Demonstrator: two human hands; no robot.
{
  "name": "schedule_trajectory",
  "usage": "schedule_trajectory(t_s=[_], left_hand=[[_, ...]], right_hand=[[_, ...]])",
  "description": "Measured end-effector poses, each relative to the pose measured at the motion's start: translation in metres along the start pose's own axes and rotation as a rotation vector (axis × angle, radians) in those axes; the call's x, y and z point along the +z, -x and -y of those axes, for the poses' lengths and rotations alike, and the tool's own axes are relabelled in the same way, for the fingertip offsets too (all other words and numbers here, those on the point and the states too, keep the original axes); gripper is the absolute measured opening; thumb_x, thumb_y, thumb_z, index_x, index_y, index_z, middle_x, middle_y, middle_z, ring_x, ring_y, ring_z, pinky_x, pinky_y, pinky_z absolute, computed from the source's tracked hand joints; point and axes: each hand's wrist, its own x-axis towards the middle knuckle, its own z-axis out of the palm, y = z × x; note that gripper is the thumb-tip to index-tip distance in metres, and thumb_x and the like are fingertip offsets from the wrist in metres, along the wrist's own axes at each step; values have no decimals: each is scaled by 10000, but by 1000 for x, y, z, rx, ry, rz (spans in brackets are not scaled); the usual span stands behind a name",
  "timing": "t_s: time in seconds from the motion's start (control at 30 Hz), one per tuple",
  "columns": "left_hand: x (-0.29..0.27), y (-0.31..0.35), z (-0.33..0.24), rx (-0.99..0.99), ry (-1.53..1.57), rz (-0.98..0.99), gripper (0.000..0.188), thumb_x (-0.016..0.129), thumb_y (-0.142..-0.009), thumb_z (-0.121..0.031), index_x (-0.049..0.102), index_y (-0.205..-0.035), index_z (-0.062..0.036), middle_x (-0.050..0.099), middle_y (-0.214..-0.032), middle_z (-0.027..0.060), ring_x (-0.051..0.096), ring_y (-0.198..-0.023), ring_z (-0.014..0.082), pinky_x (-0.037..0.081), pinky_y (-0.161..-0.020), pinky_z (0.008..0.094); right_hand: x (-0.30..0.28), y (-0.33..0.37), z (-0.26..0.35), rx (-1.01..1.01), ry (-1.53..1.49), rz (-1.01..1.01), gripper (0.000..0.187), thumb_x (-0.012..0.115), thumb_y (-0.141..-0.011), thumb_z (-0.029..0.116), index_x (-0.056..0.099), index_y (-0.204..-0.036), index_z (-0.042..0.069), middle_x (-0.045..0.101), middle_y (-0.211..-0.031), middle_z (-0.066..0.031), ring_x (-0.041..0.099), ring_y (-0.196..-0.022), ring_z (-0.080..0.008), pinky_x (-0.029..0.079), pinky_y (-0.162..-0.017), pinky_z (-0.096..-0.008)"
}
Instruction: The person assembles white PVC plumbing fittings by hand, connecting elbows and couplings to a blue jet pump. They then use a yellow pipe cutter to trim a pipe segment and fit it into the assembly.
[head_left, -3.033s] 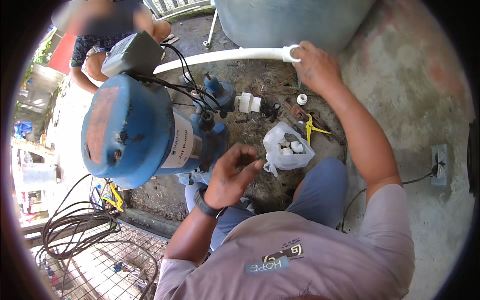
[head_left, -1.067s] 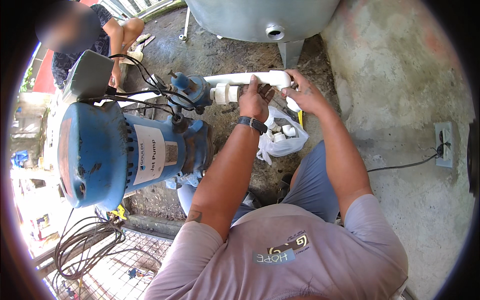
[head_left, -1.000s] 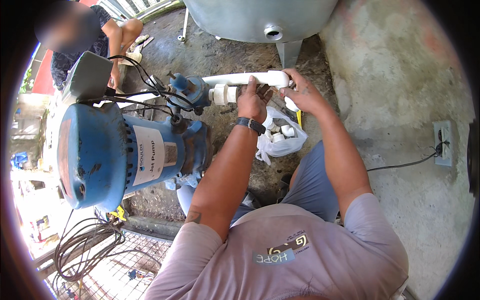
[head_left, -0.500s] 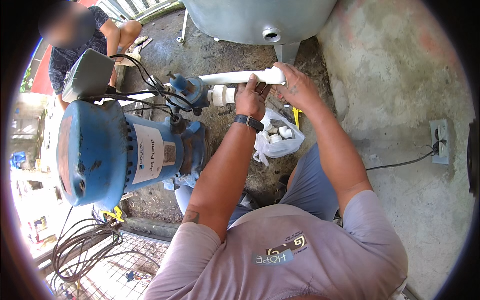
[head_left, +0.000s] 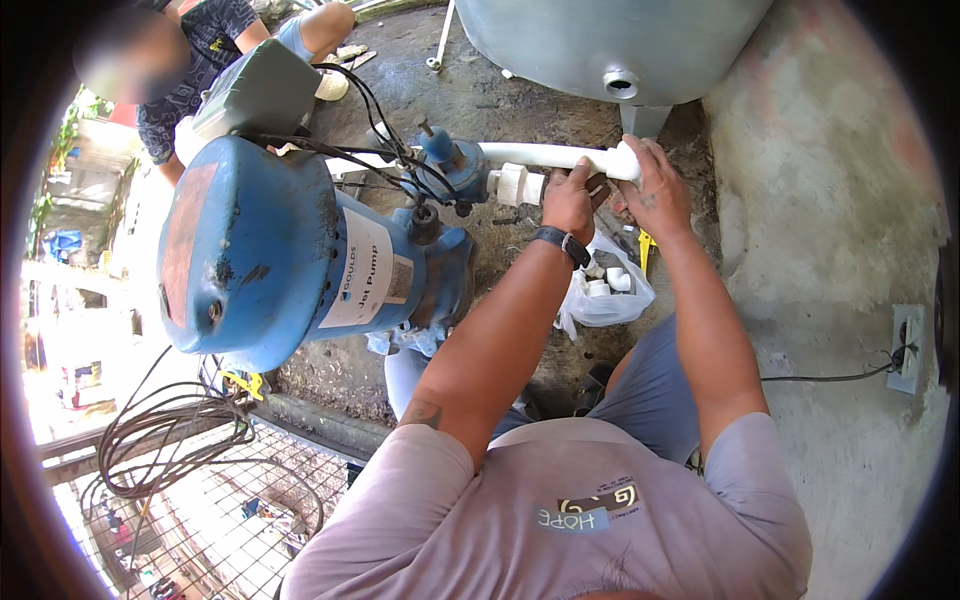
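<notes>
Just under the grip, near the person's knees, a clear plastic bag of small white pipe fittings [head_left: 605, 300] lies on the concrete floor, with a yellow-handled tool [head_left: 645, 250] beside it.

Above the bag, both hands are closed on the white plastic pipe [head_left: 545, 155]. The left hand [head_left: 568, 200], with a dark watch on its wrist, wraps the pipe close to the white threaded coupling [head_left: 515, 185]. The right hand [head_left: 650, 190] has its fingers curled over the rounded white fitting at the pipe's far end. Both grips are tight, with no gap showing.

Left of the grip, the coupling meets the blue valve body [head_left: 445, 165] on top of the large blue pump [head_left: 260, 250], where black cables cross.

The work in hand seems to be seating the pipe into that coupling. Any next move calls for keeping the pipe straight in line with the coupling, steadying with one hand while the other turns or presses.

Beyond the grip stands the grey metal tank [head_left: 620, 40]. Another person [head_left: 220, 30] crouches far left behind the pump.

Three seconds ago the left hand hung open in the air, clear of the pipe, and the right hand alone held the pipe's end. Now the left has joined it. Over the last half second the grips have hardly changed.
</notes>
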Motion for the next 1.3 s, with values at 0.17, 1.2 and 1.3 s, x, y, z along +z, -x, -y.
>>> schedule_trajectory(t_s=[0.17, 1.2, 1.3], left_hand=[[-10, 6, 9, -40, -16, -50, 297, 498, -969, -221, 442, -1191, -32, 536, -1181, 135, 552, -1064, 283, 470, -896, 455], [-71, 25, 6, 110, 162, -130, 254, 504, -944, -118, 509, -1198, -110, 570, -1117, 81, 578, -1026, 278, 468, -943, 506], [-77, 27, 1, 48, 308, -78, 278, 488, -956, -261, 526, -1187, -111, 560, -1142, 92, 547, -1075, 294, 426, -974, 520]], right_hand=[[14, 11, -7, -38, 36, -13, 576, 694, -743, 146, 464, -1270, 179, 544, -1220, -91, 599, -1026, -340, 515, -808, -445], [17, 61, -9, 183, -88, 94, 591, 708, -773, 230, 419, -1279, 135, 546, -1232, -158, 578, -1071, -372, 491, -846, -453], [12, 58, -2, 256, -98, 154, 605, 709, -778, 250, 408, -1291, 138, 539, -1253, -159, 576, -1080, -375, 486, -859, -458]])
